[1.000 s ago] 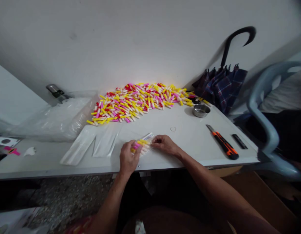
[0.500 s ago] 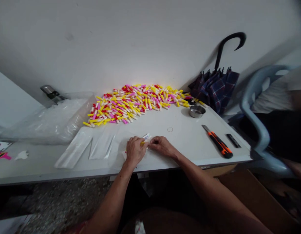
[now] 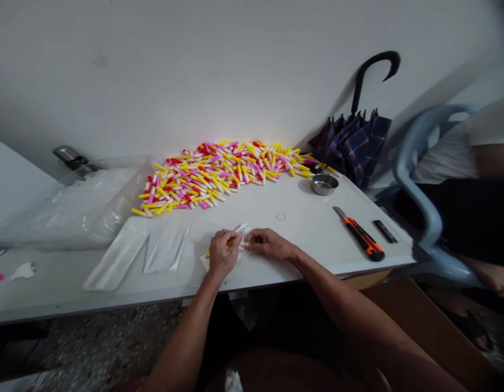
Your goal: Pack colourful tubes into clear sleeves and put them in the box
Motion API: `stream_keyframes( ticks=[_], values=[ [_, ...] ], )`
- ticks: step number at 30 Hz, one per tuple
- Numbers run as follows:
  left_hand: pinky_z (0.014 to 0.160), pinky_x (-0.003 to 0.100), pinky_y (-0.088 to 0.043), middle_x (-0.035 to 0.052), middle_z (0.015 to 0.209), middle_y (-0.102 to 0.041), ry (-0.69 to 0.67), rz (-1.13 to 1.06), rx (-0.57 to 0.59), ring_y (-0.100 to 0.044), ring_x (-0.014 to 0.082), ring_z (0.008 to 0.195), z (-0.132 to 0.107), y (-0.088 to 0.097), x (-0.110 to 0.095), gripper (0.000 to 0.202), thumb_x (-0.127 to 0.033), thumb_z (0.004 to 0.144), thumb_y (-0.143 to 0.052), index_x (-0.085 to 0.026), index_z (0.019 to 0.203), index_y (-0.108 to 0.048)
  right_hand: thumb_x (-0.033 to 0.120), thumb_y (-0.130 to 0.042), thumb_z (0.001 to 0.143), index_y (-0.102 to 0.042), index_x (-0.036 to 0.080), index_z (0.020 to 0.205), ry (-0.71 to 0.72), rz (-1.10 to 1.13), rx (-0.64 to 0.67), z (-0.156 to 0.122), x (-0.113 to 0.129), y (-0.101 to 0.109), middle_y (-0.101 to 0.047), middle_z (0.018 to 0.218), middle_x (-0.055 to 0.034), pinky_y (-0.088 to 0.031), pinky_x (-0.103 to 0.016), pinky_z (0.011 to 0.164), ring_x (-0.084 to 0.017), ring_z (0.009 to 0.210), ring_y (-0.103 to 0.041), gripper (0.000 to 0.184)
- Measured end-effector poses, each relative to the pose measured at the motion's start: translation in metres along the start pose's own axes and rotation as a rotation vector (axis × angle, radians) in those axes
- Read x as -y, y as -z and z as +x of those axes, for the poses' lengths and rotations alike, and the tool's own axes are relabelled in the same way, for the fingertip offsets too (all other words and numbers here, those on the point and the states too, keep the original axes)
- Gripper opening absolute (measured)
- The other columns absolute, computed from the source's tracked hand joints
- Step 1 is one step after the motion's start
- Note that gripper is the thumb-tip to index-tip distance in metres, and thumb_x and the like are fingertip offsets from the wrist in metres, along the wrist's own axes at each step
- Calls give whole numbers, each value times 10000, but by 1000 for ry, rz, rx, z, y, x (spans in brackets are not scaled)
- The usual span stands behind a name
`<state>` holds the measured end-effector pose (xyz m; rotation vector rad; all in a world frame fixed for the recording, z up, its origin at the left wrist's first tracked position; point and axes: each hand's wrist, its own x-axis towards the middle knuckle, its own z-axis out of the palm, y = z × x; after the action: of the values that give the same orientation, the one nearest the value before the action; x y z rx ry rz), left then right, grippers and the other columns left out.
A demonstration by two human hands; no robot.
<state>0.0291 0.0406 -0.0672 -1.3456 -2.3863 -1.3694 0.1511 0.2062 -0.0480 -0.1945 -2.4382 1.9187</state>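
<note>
At the table's front edge, my left hand (image 3: pixel 224 251) is closed round a clear plastic bag (image 3: pixel 244 245). A printed white card (image 3: pixel 242 228) sticks out past its fingers, and a bit of yellow shows beside the hand. My right hand (image 3: pixel 271 244) pinches the bag's right end, fingers curled and close to the left hand. Most of what the bag contains is hidden by my fingers. Behind both hands lies a large pile of small tube-like sticks (image 3: pixel 211 174), whitish with yellow, red or pink ends. A thin ring, like a rubber band (image 3: pixel 281 213), lies beyond my right hand.
Flat clear bags (image 3: pixel 164 250) lie left of my hands, before a big plastic sack (image 3: pixel 80 204). On the right are a metal bowl (image 3: pixel 324 185), an orange-black utility knife (image 3: pixel 360 235) and a small black case (image 3: pixel 385 231). An umbrella (image 3: pixel 354 147) leans by a chair (image 3: pixel 419 190) with a seated person.
My left fingers have curled in tighter over the bag, and my right hand has shifted slightly at its end. The whole view has moved a little; the table things lie as before.
</note>
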Motion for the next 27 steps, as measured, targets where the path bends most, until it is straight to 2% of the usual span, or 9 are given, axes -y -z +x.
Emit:
stream_keyframes(
  ticks=[4, 7, 9, 12, 15, 18, 22, 24, 27],
  values=[
    [799, 334, -449, 13, 787, -668, 0, -58, 3, -601, 193, 814, 1, 1, 1, 194, -324, 919, -626, -223, 754, -647, 345, -706, 786, -727, 153, 933, -57, 78, 52, 6, -6, 1, -586, 685, 44, -354, -211, 543, -92, 575, -436, 242],
    [808, 328, -439, 8, 787, -668, -17, -64, 11, -596, 187, 816, 0, 2, 1, 195, -306, 923, -628, -218, 750, -641, 332, -702, 780, -741, 149, 887, -93, 5, 92, 8, -7, 4, -593, 653, 46, -353, -212, 536, -88, 546, -435, 216],
    [814, 326, -430, 9, 788, -670, -29, -41, 25, -593, 186, 820, -1, 3, 0, 192, -290, 926, -628, -213, 751, -641, 308, -687, 791, -746, 144, 870, -56, -58, 105, 7, -6, 6, -622, 674, 33, -378, -215, 570, -95, 575, -467, 191],
    [836, 329, -420, 12, 824, -689, -33, 30, 89, -601, 191, 855, -1, 5, -3, 148, -273, 923, -634, -215, 791, -665, 269, -652, 819, -737, 143, 876, 25, -123, 100, 2, -2, 8, -656, 739, 16, -409, -221, 631, -113, 654, -516, 162],
    [848, 331, -408, 6, 864, -710, -10, 101, 193, -614, 198, 903, 3, 6, -6, 93, -276, 905, -661, -233, 831, -700, 246, -624, 840, -717, 146, 863, 37, -180, 93, -1, 2, 7, -641, 730, 15, -405, -226, 626, -120, 658, -516, 139],
    [806, 324, -399, 2, 806, -700, 36, 128, 250, -611, 196, 862, 8, 6, -7, 128, -243, 893, -653, -232, 774, -699, 250, -624, 850, -717, 150, 850, 25, -230, 3, -1, 0, 1, -651, 741, 0, -415, -237, 634, -132, 665, -540, 136],
    [795, 321, -394, 19, 789, -676, 56, 120, 159, -603, 194, 842, 5, 2, -6, 157, -227, 913, -619, -208, 770, -680, 243, -651, 845, -717, 168, 837, 116, -255, -232, -2, -11, -10, -698, 892, -42, -462, -261, 745, -165, 806, -619, 100],
    [825, 326, -393, 23, 813, -675, 31, 117, 102, -603, 196, 870, 1, -1, -5, 151, -237, 931, -610, -206, 797, -675, 240, -643, 858, -717, 177, 842, 150, -226, -261, -3, -16, -14, -706, 918, -45, -470, -268, 781, -171, 842, -635, 98],
    [854, 340, -385, 24, 831, -672, 5, 151, 59, -601, 201, 895, -3, -2, -6, 145, -238, 946, -604, -206, 817, -663, 268, -645, 867, -736, 178, 864, 111, -165, -263, -4, -20, -16, -721, 881, -35, -472, -267, 762, -169, 810, -636, 128]
  ],
)
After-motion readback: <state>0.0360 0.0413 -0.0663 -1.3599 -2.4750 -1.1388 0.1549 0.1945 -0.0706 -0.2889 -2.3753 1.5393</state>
